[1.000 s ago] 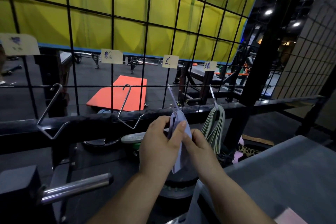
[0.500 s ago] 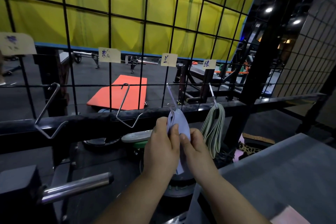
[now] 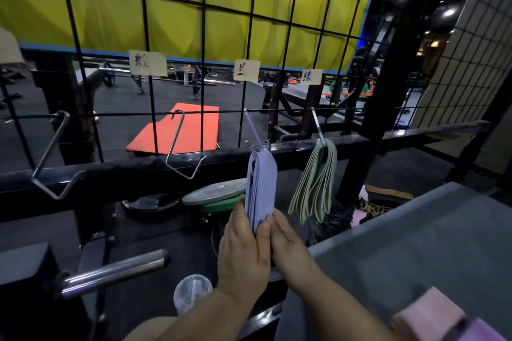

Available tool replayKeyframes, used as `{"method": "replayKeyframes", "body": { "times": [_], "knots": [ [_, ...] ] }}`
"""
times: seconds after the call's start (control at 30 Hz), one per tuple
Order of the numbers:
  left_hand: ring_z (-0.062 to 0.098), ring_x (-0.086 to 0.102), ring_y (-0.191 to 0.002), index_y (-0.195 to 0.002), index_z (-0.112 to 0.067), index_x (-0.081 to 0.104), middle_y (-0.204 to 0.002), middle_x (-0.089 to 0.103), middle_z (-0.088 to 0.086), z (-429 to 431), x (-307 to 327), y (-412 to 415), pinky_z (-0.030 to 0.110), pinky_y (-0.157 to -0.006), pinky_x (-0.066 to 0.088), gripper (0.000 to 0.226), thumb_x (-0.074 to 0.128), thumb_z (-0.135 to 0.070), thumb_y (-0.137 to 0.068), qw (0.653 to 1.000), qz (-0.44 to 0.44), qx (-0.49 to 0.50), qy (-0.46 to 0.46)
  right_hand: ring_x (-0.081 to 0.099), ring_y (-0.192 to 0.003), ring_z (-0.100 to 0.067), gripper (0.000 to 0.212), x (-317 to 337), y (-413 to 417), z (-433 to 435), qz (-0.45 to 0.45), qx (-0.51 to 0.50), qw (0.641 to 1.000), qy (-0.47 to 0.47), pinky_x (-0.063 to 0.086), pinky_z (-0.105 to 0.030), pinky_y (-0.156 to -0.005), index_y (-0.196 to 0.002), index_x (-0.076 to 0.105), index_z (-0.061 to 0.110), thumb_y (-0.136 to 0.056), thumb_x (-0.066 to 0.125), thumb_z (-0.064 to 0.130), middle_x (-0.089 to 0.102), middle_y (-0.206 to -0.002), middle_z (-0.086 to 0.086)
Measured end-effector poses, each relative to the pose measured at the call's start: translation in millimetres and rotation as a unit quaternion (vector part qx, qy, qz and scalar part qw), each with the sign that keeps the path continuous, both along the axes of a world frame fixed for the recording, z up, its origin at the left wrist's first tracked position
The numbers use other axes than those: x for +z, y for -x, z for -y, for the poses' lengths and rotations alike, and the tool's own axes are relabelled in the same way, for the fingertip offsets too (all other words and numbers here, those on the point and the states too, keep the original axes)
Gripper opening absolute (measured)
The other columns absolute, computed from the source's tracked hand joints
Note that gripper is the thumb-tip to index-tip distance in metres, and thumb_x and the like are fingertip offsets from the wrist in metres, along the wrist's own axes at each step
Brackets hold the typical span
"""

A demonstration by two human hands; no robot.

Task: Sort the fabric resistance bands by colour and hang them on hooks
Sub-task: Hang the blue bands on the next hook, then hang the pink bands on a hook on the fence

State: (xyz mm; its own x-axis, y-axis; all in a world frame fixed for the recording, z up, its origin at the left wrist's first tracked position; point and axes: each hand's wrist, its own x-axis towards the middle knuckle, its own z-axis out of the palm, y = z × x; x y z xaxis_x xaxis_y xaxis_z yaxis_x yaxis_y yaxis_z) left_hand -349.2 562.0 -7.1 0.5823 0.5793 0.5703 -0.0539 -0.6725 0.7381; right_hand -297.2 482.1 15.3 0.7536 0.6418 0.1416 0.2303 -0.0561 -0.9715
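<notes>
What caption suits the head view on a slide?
Left hand grips, right hand touches lavender fabric bands hanging on a metal hook, beside hung green fabric bands.

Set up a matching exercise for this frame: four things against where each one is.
Things
1. lilac bands
2. green bands
3. pink bands
4. orange mat

Places
A. on the floor behind the wire grid
B. hanging from the rightmost hook, untouched
C. hanging from a hook, lower end between the left hand and right hand
D. lying on the grey table, lower right

Pairs: 1-C, 2-B, 3-D, 4-A
</notes>
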Motion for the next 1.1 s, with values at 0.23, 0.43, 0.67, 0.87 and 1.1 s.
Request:
{"method": "replayKeyframes", "body": {
  "times": [0.23,0.43,0.67,0.87,1.1],
  "knots": [
    [0.02,0.057,-0.09,-0.117,-0.01,0.046,-0.103,0.053,-0.004,-1.4,-6.7,-2.0,0.033,-0.07,0.045,0.045,0.031,-0.046,-0.094,0.999,0.011,0.004,0.043,0.063,-0.109,-0.003,0.023,-14.4,0.6,-3.0,-0.002,-0.007,1.0,-0.004,0.047,-0.02,-0.095,-0.117,0.056,0.031,-0.106,0.037,0.023,0.067,-0.116,0.005],
    [0.016,0.055,-0.086,-0.102,-0.028,0.041,-0.096,0.054,-0.006,3.0,-16.0,0.0,0.033,-0.068,0.047,0.039,0.033,-0.062,-0.085,0.996,0.045,0.015,0.078,0.063,-0.113,-0.012,0.027,-17.6,1.0,1.1,-0.028,0.005,1.0,0.003,0.049,-0.03,-0.1,-0.124,0.057,0.024,-0.105,0.038,0.031,0.068,-0.119,0.0],
    [-0.004,0.054,-0.089,-0.105,-0.031,0.043,-0.1,0.055,-0.006,8.7,-25.6,-1.1,0.023,-0.067,0.045,0.042,0.032,-0.065,-0.083,0.988,0.048,-0.004,0.147,0.064,-0.108,-0.016,0.026,-23.9,-0.6,9.5,-0.011,-0.02,0.999,0.045,0.048,-0.042,-0.101,-0.117,0.06,0.034,-0.104,0.037,0.039,0.07,-0.112,0.002],
    [-0.001,0.056,-0.088,-0.113,-0.033,0.043,-0.104,0.056,-0.002,14.7,-32.9,0.1,0.028,-0.072,0.047,0.039,0.03,-0.058,-0.087,0.98,0.044,-0.022,0.192,0.064,-0.089,-0.012,0.027,-24.6,-2.9,18.1,0.0,-0.03,0.999,0.032,0.05,-0.031,-0.089,-0.106,0.062,0.02,-0.106,0.037,0.028,0.071,-0.096,-0.003],
    [0.019,0.056,-0.092,-0.099,-0.026,0.042,-0.099,0.055,-0.002,29.5,-46.2,-1.5,0.03,-0.075,0.04,0.02,0.037,-0.045,-0.095,0.977,-0.029,-0.041,0.208,0.062,-0.075,-0.002,0.028,-35.6,-7.9,40.6,0.015,-0.055,0.998,0.025,0.047,-0.012,-0.068,-0.112,0.062,0.02,-0.106,0.035,0.025,0.068,-0.09,-0.003]
  ]
}}
